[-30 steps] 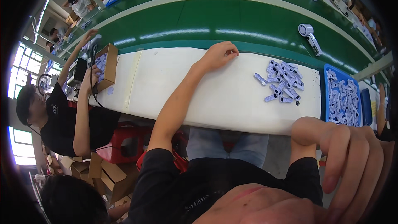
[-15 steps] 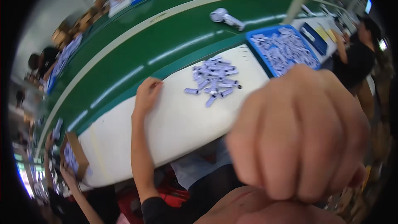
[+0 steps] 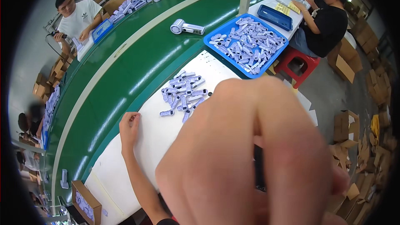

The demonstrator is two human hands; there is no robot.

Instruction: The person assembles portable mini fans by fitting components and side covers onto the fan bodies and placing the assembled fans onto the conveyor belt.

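1. A long green conveyor belt (image 3: 158, 54) curves from lower left to upper right.
2. A pale lilac handheld fan with a round head (image 3: 187, 28) lies on its side on it.
3. A shallow dark-blue rectangular plastic tray (image 3: 275, 17) sits at upper right.
4. A person in black (image 3: 327, 27) sits on a red plastic stool (image 3: 309, 61).
5. A person in a white T-shirt (image 3: 81, 18) works across the belt.
6. Brown cardboard boxes (image 3: 341, 128) crowd the grey floor (image 3: 325, 93).
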